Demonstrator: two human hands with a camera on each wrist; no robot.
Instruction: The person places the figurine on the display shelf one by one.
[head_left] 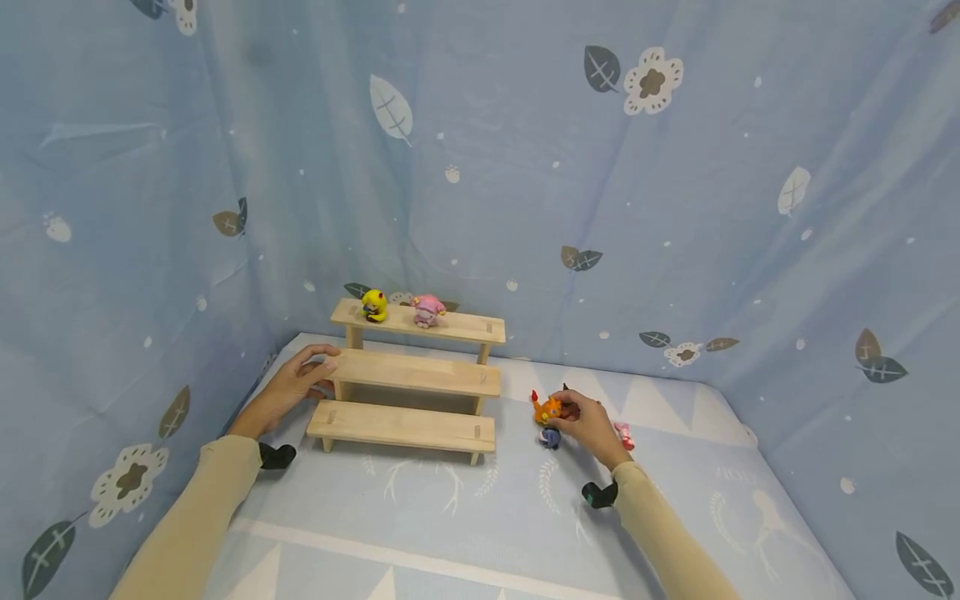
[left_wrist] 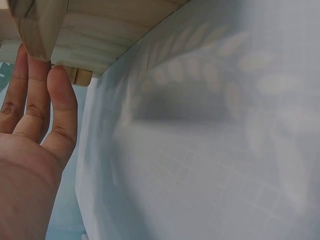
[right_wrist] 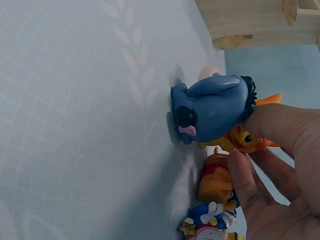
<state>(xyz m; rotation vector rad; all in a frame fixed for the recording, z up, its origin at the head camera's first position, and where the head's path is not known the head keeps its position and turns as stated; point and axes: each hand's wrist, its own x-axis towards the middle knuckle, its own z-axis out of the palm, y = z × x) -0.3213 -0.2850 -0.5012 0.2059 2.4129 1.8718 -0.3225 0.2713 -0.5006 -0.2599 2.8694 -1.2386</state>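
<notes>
Judging by the three-tier wooden shelf (head_left: 414, 373), two figurines stand on top, the right hand (head_left: 592, 427) pinches the orange figurine (head_left: 547, 407) (others wait), and the straight-fingered left hand (head_left: 296, 383) steadies the middle tier.

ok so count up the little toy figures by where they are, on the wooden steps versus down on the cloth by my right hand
On the top step of the wooden steps: 2, the yellow figure and the pink figure.
On the cloth by the right hand: at least 5, with the orange figure, blue donkey, yellow bear, small blue-and-white figure and pink figure.
Total: at least 7.
</notes>
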